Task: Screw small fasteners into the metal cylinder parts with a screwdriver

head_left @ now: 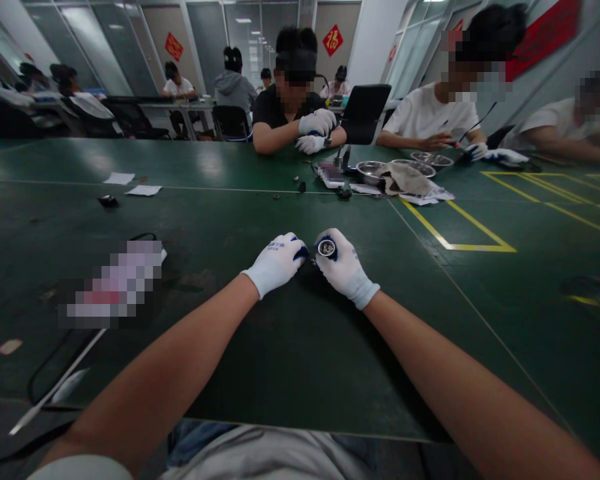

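Observation:
Both my hands wear white gloves with dark blue fingertips and meet over the green table (280,360). My right hand (347,270) is closed around a small round cylinder (327,248) whose silver-rimmed end faces up; inside the rim are pale and dark details too small to name. Close beside it, my left hand (279,262) has its fingers curled and pressed together. Between the two hands shows a small dark bit with a metallic glint (312,261); whether the left fingers grip it I cannot tell.
To the left lies a blurred-out, light-coloured object (120,287) with a black cord. Papers (144,191) and a small black part (109,201) are farther off. Metal bowls (370,172) and a grey cloth (407,180) stand ahead right. Gloved co-workers sit across the table.

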{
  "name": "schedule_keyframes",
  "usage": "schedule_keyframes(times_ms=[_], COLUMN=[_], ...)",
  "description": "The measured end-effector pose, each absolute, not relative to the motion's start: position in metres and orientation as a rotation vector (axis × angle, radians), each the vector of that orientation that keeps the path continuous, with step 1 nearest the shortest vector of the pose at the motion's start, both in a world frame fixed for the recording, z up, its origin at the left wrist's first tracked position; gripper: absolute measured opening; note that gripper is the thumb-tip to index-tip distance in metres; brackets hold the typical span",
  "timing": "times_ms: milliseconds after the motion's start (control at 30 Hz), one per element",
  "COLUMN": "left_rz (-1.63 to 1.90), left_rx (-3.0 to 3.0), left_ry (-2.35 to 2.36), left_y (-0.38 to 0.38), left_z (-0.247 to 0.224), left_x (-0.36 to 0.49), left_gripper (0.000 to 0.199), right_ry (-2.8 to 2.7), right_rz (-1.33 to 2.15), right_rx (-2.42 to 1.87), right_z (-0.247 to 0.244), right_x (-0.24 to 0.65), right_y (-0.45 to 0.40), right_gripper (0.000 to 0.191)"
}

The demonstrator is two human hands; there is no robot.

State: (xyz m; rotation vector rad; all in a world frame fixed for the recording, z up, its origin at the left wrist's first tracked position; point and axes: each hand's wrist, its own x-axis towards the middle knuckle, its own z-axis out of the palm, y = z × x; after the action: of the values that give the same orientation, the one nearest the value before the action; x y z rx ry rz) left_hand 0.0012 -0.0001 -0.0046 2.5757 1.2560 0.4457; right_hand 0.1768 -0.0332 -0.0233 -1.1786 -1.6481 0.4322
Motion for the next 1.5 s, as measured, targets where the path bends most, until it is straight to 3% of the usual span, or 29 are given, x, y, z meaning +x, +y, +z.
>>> schedule_keyframes(times_ms=[167,400,700,900,1133,1500], left_rz=[0.542,0.544,1.006,1.009,0.97,0.803], left_rx=[2.547,2.504,2.069,1.978,2.341,2.395], left_ry=[1.197,1.273,1.017,0.885,0.863,0.901], left_y=[0.003,0.004,-0.007,-0.014,-0.019,-0.018], left_z=[-0.006,-0.003,0.019,0.026,0.025,0.029], left_x=[-0.006,-0.007,-0.006,-0.004,0.0,-0.002], left_gripper=[0.028,0.015,0.023,0.026,0.013,0.01], right_ry=[-1.597,-1.572,-1.562,-1.601,-1.68,-1.821], right_rz=[0.45,0.417,0.476,0.523,0.554,0.52], right_rx=[-1.187,-1.212,-1.225,-1.193,-1.189,-1.137], right_z=[-0.024,-0.029,-0.028,-0.026,-0.019,-0.017], right_x=[0.176,0.177,0.177,0.176,0.175,0.171], right_y=[-0.033,-0.03,-0.029,-0.031,-0.036,-0.039], right_gripper=[0.02,0.021,0.017,0.018,0.017,0.016])
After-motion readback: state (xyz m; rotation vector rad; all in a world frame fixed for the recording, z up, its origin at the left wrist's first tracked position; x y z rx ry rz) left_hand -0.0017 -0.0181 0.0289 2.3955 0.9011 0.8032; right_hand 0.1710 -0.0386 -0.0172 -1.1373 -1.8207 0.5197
